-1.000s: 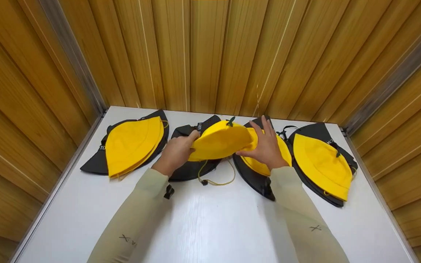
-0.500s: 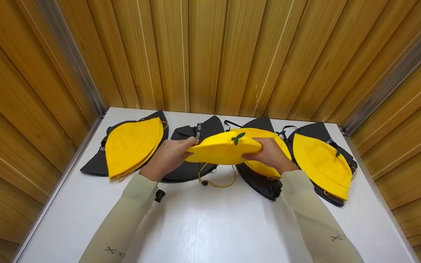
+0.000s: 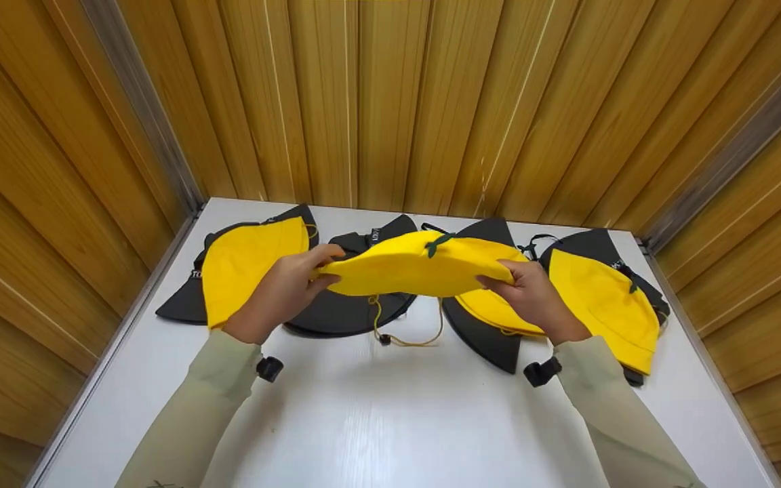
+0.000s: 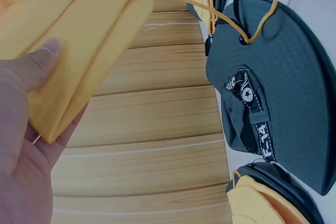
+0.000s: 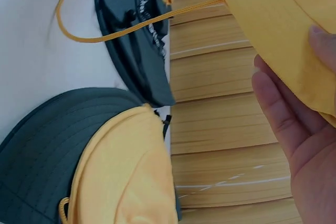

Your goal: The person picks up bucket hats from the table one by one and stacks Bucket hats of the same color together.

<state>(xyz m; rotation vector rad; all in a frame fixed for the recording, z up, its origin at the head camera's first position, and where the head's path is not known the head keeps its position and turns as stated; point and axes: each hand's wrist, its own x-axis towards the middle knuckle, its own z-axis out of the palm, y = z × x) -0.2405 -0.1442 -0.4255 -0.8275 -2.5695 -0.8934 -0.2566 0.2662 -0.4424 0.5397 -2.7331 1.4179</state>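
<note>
A yellow bucket hat [image 3: 404, 271] with a green leaf sprig on its crown is held up flattened between both hands. My left hand [image 3: 289, 288] pinches one end of its brim, the thumb on top in the left wrist view. My right hand [image 3: 529, 291] pinches the opposite end. A yellow cord [image 3: 414, 343] with a dark toggle hangs from the hat. Below and behind it lies a dark hat [image 4: 278, 87] with a lettered strap, partly hidden in the head view.
At the left, a yellow hat [image 3: 248, 264] lies over a dark hat [image 3: 184, 298]. Right of centre, another yellow hat [image 5: 126, 177] rests on a dark hat [image 5: 47, 145]. A further yellow hat [image 3: 604, 308] lies at the far right. Wooden panels [image 3: 390, 102] enclose the white table [image 3: 363, 420].
My right hand has gone from spread fingers to pinching the brim. Both hands have moved apart, and the yellow hat is now stretched wider and flatter between them.
</note>
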